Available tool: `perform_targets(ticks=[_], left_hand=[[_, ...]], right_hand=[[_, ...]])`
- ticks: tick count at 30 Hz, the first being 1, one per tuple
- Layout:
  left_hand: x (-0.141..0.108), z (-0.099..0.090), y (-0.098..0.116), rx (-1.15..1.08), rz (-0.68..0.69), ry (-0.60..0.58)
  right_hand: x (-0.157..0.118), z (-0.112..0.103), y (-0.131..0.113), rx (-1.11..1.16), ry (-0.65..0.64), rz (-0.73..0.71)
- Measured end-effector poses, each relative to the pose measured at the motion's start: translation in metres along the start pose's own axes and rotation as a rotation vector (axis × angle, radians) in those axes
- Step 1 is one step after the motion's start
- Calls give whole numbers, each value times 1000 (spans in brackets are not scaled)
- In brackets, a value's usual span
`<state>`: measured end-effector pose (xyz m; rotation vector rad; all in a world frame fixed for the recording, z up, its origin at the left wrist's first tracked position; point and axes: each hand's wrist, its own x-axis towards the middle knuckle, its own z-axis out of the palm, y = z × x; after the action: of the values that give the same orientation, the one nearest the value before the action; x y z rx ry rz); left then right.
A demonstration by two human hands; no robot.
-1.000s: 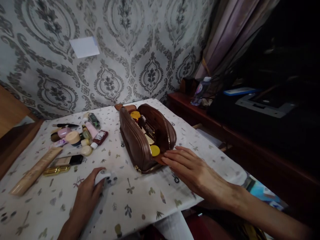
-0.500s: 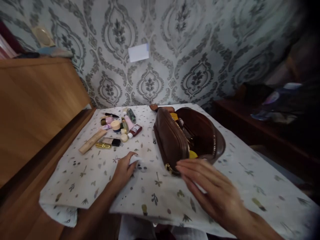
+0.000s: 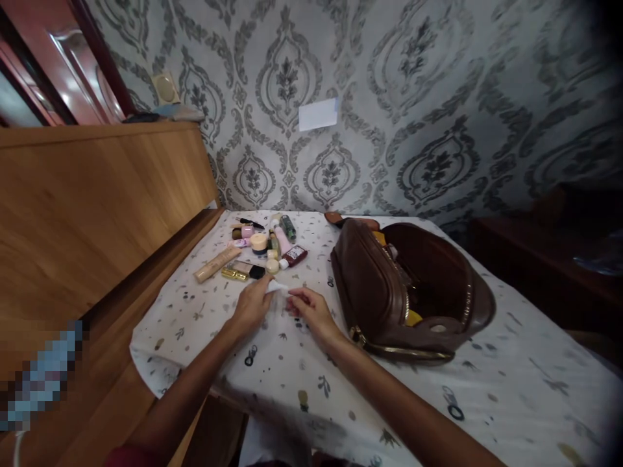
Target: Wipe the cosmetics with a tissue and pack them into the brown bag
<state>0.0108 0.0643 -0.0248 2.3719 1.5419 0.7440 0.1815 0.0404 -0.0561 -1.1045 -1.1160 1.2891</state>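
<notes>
Several cosmetics (image 3: 259, 244) lie beyond; left hand (image 3: 252, 302) pinches white item (image 3: 277, 286); right hand (image 3: 314, 312) half-curled, hold unclear, near bag (image 3: 367, 279).

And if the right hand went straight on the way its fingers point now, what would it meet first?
Most likely the small, slim white object held in the left hand, just beyond the fingertips of the right hand; depth is unclear here.

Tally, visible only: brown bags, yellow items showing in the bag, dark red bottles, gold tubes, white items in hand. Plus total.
Brown bag: 1
Yellow items showing in it: 2
Dark red bottle: 1
Gold tube: 1
White item in left hand: 1
Total: 6
</notes>
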Motion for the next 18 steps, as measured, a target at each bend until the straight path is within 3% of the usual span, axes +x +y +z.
perform_targets(ticks=[6,12,18], left_hand=[[27,-20,-34,260,10,75],[47,-17,-49,421,203,-193],[55,-17,-52,472,191,-255]], right_hand=[[-8,-1,6,-136,-80,-129],[-11,0,3,-232,-94,-148],[-9,-2,3,-238,-81,-128]])
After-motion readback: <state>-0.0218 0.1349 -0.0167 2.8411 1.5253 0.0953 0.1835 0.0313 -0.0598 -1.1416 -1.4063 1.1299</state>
